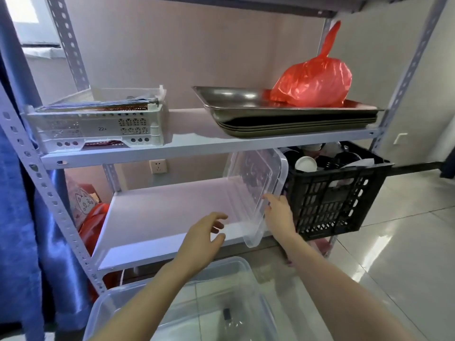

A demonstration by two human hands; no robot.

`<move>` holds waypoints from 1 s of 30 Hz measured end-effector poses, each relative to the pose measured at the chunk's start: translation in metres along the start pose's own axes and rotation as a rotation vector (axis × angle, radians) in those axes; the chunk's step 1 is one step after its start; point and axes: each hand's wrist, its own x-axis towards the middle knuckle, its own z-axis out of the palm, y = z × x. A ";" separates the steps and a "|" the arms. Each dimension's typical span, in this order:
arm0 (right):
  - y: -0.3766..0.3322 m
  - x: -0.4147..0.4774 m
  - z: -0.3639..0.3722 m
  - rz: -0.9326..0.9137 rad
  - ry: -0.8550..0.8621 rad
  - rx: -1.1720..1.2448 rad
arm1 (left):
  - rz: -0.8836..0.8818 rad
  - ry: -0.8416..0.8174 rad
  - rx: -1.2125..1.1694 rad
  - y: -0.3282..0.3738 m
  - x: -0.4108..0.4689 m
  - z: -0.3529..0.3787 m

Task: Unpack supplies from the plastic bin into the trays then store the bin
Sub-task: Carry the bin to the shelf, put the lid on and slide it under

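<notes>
A clear plastic lid stands on edge on the lower shelf, leaning against the black crate. My right hand touches the lid's front edge, fingers against it. My left hand hovers open just left of the lid's lower corner, holding nothing. The clear plastic bin sits on the floor below my arms; a small dark item lies inside it. A stack of metal trays rests on the upper shelf, and a white perforated tray sits at that shelf's left.
A tied red plastic bag lies in the top metal tray. The black crate holds cups and dark items. Red bags sit behind the rack at lower left. A blue curtain hangs at left. Tiled floor lies to the right.
</notes>
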 end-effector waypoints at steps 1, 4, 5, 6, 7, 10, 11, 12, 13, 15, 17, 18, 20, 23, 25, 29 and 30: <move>-0.001 -0.009 0.000 0.005 0.030 -0.005 | 0.019 -0.003 0.017 0.006 0.001 0.002; 0.003 -0.048 -0.003 0.022 0.099 -0.006 | 0.085 -0.026 0.073 0.026 0.003 0.007; 0.005 -0.063 -0.007 0.006 0.096 0.005 | 0.111 -0.033 0.095 0.034 0.004 0.009; 0.008 -0.077 -0.013 -0.016 0.098 0.018 | 0.141 -0.036 0.122 0.042 0.005 0.010; 0.011 -0.090 -0.021 -0.043 0.096 0.012 | 0.177 -0.036 0.155 0.050 0.007 0.012; 0.026 -0.129 -0.048 -0.075 0.075 0.034 | 0.284 -0.011 0.258 0.073 0.013 0.017; 0.033 -0.142 -0.059 -0.095 0.078 0.017 | 0.310 0.001 0.290 0.081 0.015 0.019; 0.041 -0.155 -0.069 -0.113 0.078 0.025 | 0.331 0.014 0.331 0.088 0.017 0.021; 0.049 -0.167 -0.079 -0.150 0.075 0.026 | 0.354 0.036 0.382 0.095 0.019 0.024; 0.061 -0.190 -0.097 -0.180 0.024 0.025 | 0.406 0.089 0.504 0.106 0.022 0.027; 0.069 -0.208 -0.114 -0.211 -0.006 0.000 | 0.456 0.104 0.623 0.116 0.024 0.029; 0.071 -0.215 -0.121 -0.229 -0.022 -0.013 | 0.486 0.091 0.676 0.119 0.025 0.029; 0.072 -0.227 -0.132 -0.247 -0.065 -0.032 | 0.556 0.029 0.748 0.123 0.026 0.028; 0.076 -0.238 -0.146 -0.256 -0.099 -0.053 | 0.671 -0.009 0.825 0.126 0.026 0.026; 0.084 -0.245 -0.154 -0.266 -0.089 -0.085 | 0.725 -0.017 0.871 0.129 0.026 0.025; 0.106 -0.255 -0.170 -0.237 -0.082 -0.160 | 0.823 -0.002 0.903 0.132 0.021 0.028; 0.111 -0.255 -0.174 -0.228 -0.063 -0.169 | 0.822 -0.028 0.901 0.132 0.017 0.029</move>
